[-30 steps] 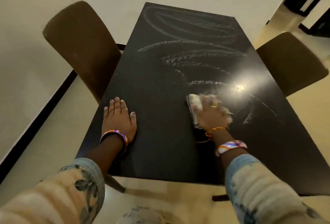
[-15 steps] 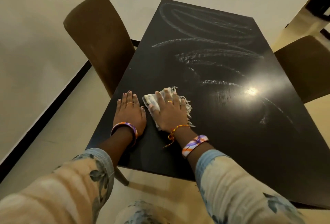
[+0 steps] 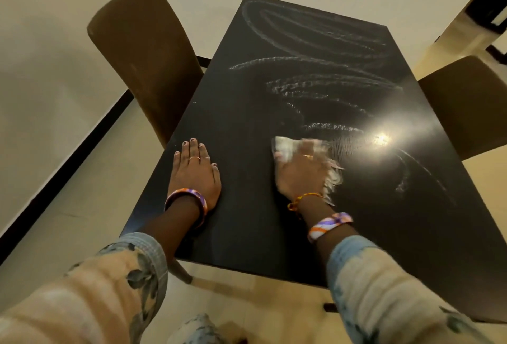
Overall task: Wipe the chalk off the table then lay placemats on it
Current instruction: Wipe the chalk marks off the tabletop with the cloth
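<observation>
White cloth point(image 3: 285, 149) swept rightward, left hand point(image 3: 195, 169) unmoved

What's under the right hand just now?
A pale fringed cloth lies under the right hand, flat on the black table. Any chalk beneath the cloth is hidden.

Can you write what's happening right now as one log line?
step: wiping chalk | right hand: presses cloth on table | left hand: flat | chalk: remains

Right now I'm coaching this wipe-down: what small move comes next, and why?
Probably push the cloth under the right hand forward over the nearest chalk streak; the near tabletop looks wiped, while swirls remain beyond.
</observation>
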